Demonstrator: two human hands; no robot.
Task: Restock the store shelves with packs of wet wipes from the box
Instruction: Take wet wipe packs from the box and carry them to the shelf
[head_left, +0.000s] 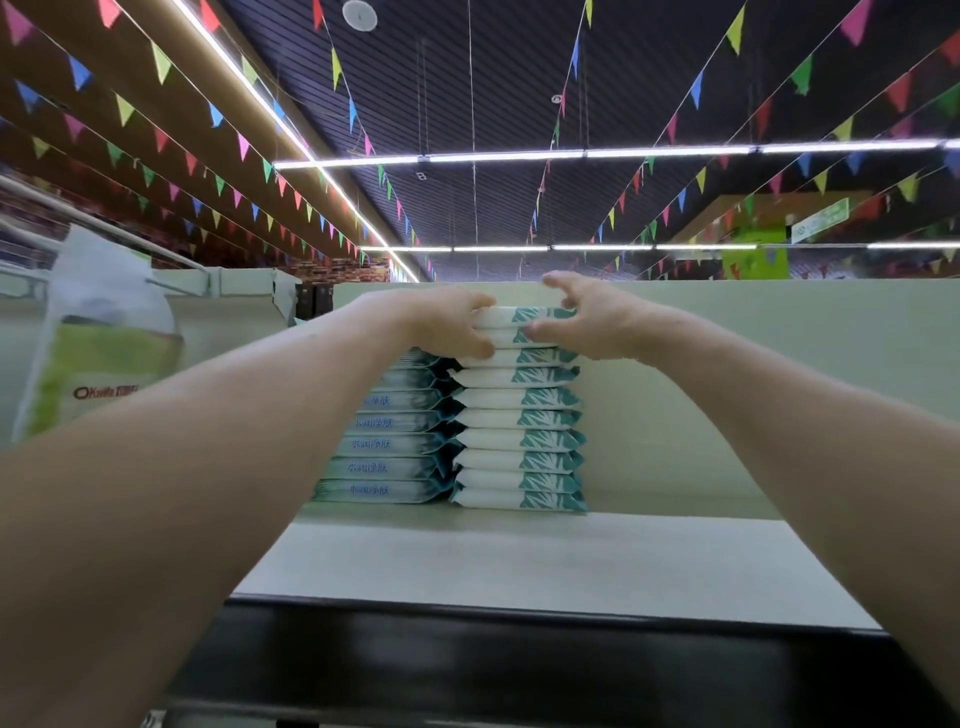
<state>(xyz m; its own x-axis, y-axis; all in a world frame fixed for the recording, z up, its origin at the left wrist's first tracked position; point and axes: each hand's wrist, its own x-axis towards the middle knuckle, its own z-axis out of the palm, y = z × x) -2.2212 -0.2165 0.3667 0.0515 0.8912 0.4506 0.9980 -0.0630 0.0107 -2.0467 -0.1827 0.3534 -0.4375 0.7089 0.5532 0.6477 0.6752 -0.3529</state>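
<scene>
1. My left hand's (447, 325) fingers are curled round the left end of the top packs (506, 317). The fingertips sit on the upper edge and the thumb is tucked underneath, so it grips them.
2. My right hand (587, 319) is arched like a claw over the right end of the same packs. The thumb presses on the front of the second one and the other fingers are curled and spread above the uppermost.
3. The top packs lie flat on the right stack (519, 439). Each is a slim white pillow pack with a teal leaf print at its right end, stacked neatly one on another.
4. That stack stands at the back of the shelf (519, 561), against the pale back panel (727, 389), and its top comes about level with the panel's upper edge.
5. Touching its left side is the left stack (384, 441). Its packs are teal-blue with pale lettering, it is lower than the right one, and my left hand and wrist hide its top.
6. The shelf is pale, with a dark lip (467, 654) along its front.
7. My forearms cross the lower corners of the view and cover the shelf's sides.
8. Far left, a green and white hanging pack (104, 343) is blurred, under a metal rail (114, 228).
9. Overhead are strings of coloured flags (161, 62) and long strip lights (571, 154).
</scene>
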